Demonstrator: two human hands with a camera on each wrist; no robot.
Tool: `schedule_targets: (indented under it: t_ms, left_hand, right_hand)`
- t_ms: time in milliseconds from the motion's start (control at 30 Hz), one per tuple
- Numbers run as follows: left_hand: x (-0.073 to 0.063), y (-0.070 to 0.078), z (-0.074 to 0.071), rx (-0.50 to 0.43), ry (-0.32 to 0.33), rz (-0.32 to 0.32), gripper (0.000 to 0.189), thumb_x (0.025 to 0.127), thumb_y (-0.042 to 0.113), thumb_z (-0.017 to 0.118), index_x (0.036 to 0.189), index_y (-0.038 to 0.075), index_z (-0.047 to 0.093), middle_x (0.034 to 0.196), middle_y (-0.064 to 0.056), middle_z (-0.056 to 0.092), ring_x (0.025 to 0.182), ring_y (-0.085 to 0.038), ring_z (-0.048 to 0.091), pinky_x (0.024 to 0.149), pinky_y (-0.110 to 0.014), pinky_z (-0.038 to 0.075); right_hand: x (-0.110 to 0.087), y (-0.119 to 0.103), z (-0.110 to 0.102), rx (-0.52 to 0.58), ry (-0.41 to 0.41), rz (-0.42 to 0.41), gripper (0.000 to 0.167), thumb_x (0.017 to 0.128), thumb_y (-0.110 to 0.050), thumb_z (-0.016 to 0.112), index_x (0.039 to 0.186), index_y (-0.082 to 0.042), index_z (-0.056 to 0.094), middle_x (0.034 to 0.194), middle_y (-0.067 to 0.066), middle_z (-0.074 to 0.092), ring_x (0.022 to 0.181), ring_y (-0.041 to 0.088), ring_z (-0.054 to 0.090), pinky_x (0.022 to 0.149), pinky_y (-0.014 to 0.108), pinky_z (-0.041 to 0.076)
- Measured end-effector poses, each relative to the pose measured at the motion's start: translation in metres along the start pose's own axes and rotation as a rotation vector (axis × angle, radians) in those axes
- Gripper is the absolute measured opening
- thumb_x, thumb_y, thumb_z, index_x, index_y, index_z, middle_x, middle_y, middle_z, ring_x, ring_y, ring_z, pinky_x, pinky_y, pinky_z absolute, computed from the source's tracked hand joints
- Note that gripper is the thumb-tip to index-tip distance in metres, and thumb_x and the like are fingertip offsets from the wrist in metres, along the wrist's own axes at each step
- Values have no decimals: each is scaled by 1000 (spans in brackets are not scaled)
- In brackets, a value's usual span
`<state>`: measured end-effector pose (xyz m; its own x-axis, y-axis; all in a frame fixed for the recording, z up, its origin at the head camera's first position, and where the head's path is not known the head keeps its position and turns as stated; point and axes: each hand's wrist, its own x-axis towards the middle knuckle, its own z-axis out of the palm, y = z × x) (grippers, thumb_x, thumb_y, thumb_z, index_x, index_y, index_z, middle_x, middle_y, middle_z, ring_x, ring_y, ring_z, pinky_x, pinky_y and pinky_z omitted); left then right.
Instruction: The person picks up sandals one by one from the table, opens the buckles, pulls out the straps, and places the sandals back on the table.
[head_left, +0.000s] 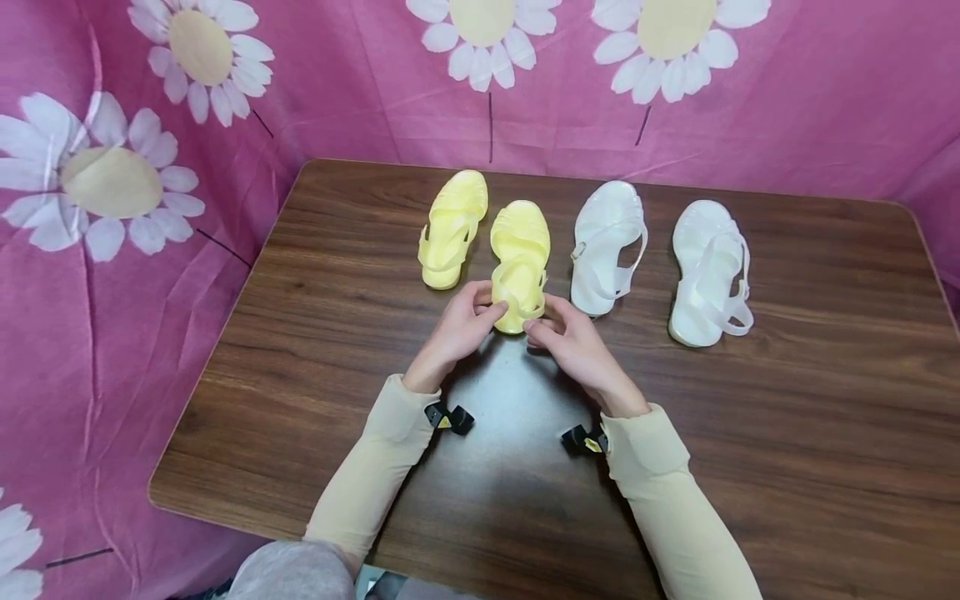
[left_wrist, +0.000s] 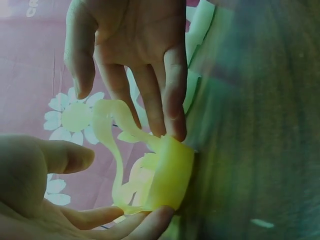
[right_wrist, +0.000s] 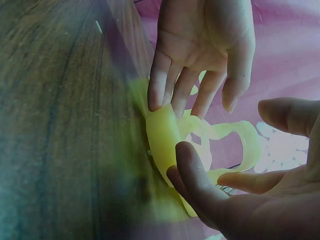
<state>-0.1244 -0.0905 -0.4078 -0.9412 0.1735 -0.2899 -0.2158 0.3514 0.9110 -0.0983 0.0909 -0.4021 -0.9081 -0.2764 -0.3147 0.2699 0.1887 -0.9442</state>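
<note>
Two yellow sandals lie on the table, toes toward the back. The right-hand yellow sandal (head_left: 519, 233) is between both hands, its heel (left_wrist: 172, 172) facing the person and its strap standing up in a loop. My left hand (head_left: 467, 321) touches its left side with nearly straight fingers (right_wrist: 160, 82), the thumb held apart from the strap. On the opposite side, my right hand (head_left: 572, 333) has its fingertips at the heel's edge, its thumb (right_wrist: 287, 116) also lifted away. Just left of them lies the other yellow sandal (head_left: 453, 225), untouched.
Two white sandals stand to the right, one nearer (head_left: 602, 217) and one farther out (head_left: 699, 312). All rest on a brown wooden table (head_left: 832, 375). A pink curtain with daisies (head_left: 360, 83) hangs behind and at the left. Black cameras (head_left: 457, 419) sit on both wrists.
</note>
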Motion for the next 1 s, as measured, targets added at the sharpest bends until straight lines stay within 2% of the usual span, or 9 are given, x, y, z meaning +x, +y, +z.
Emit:
schedule_targets:
  t_ms: [333,533,800,1000]
  left_hand:
    - [10,13,-4,17,-64,-51,56,97,27,56,142,-1,39,134,-19,56,124,-28,55,104,-39,44]
    - [19,14,-3,-40,-46,-60,56,97,26,56,143,-1,38,135,-20,55,126,-27,53,106,-40,42]
    - [26,12,-3,-104,7,-35,53,97,24,56,142,1,41,135,-19,55,124,-27,53,106,-40,41]
    - [27,11,-2,-123,29,-49,53,97,22,56,143,2,39,138,-19,52,126,-28,53,107,-39,41]
  right_hand:
    - [10,-4,-2,86,27,14,61,96,-13,54,148,2,25,147,20,42,126,31,53,98,41,49]
    - [16,-6,0,103,37,4,65,96,-13,55,150,0,22,150,17,39,127,29,53,98,37,50]
    - [18,-5,6,143,52,-37,74,94,-11,56,154,-3,13,156,15,29,131,27,50,92,19,50]
    - [19,-4,8,175,56,-63,77,93,-9,56,154,-2,9,158,16,25,135,30,44,100,26,47]
